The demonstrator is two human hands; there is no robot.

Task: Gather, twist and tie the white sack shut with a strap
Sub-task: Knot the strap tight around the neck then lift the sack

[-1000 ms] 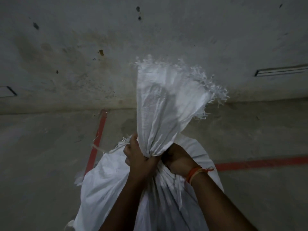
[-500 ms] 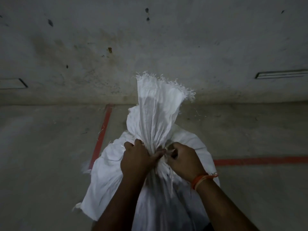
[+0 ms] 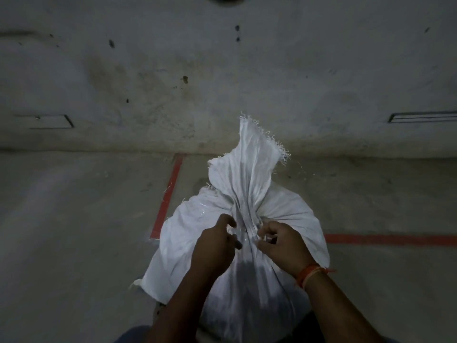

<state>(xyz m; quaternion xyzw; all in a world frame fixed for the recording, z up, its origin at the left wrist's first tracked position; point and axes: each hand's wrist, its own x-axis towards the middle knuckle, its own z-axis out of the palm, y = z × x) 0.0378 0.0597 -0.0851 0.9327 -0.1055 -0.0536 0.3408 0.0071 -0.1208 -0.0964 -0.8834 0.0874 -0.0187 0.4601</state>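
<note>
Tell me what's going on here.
A person is closing a white sack that stands on a concrete floor. Its mouth is gathered into a twisted neck. The left hand and right hand sit on either side of the neck, fingers curled and working at it. I cannot make out a strap in the dim light.

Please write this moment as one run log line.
sack: neck gathered | left hand: at neck | right hand: at neck | strap: unclear

The white sack [image 3: 279, 214] stands full and bulging on the floor at 6 o'clock. Its top is gathered into a twisted, pleated neck, and the frayed mouth flares upward toward 12 o'clock, tilting slightly right.
</note>
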